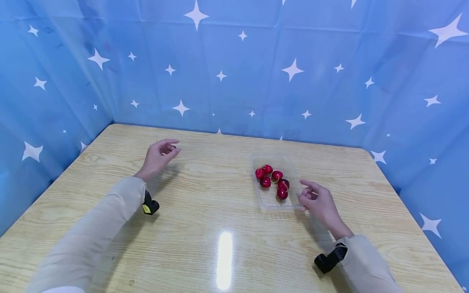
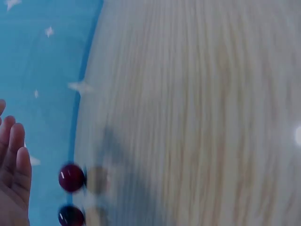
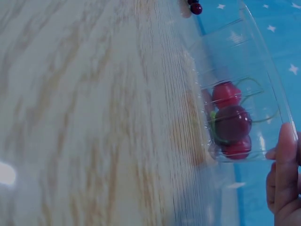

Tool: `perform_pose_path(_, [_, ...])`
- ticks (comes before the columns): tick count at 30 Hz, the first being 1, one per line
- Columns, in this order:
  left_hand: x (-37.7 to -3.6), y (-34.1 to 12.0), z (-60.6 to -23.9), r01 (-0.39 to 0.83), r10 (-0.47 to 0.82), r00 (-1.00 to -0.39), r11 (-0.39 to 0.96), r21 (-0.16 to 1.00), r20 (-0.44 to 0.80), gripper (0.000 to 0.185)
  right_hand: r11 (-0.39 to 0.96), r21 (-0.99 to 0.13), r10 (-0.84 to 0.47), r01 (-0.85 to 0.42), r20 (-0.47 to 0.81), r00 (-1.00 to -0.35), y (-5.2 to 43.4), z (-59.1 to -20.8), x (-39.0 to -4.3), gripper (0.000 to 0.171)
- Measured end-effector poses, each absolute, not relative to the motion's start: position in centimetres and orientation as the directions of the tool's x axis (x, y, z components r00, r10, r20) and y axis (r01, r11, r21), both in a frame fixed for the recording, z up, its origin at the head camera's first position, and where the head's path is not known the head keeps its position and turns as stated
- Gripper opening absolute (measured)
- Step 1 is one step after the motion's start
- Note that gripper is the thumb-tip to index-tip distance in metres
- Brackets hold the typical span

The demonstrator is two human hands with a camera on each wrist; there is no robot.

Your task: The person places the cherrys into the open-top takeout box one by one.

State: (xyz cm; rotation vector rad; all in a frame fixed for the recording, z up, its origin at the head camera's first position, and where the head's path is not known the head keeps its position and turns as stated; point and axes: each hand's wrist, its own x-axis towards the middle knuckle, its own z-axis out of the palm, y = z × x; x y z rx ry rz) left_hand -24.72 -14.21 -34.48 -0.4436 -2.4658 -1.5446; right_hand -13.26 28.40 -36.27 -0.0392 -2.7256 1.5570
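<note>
Left hand (image 1: 155, 158) hovers at nine o'clock, fingers loose and released, near two loose cherries (image 2: 71, 177). Right hand (image 1: 322, 205), at four, is by the tray (image 1: 269, 199); I cannot tell whether it grips the rim. The clear tray, at that hand's ten o'clock, holds red cherries (image 1: 277, 175). Pale wood-grain table (image 1: 190, 240) beneath shows glare (image 1: 224, 260) at six. Blue star-printed cloth (image 1: 256, 53) hangs from nine through twelve to three.

left grip (image 1: 156, 159) loosely curved | right grip (image 1: 320, 203) partly curled, index extended | arms (image 1: 91, 228) stretched forward
</note>
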Motion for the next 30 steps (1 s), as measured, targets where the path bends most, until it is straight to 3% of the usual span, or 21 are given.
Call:
perform_pose_path(5, [-27.7,-16.6,-37.0,0.288,0.121,-0.957,0.483,0.827,0.262,0.039,0.505,-0.863,0.026,0.022,-0.011,-1.000,28.3,-36.3,-13.3,0.048])
perform_pose_path(12, [-29.6,-17.5,-36.9,0.186,0.072,-0.982,0.541,0.820,0.175,0.046,0.507,-0.862,0.024,0.009,0.003,-1.000,28.3,-36.3,-13.5,0.047])
perform_pose_path(30, [-31.3,-17.8,-38.5,0.177,0.041,-0.980,0.629,0.757,0.195,0.050,0.492,-0.870,0.029,0.016,-0.002,-1.000,28.4,-36.3,-13.5,0.046])
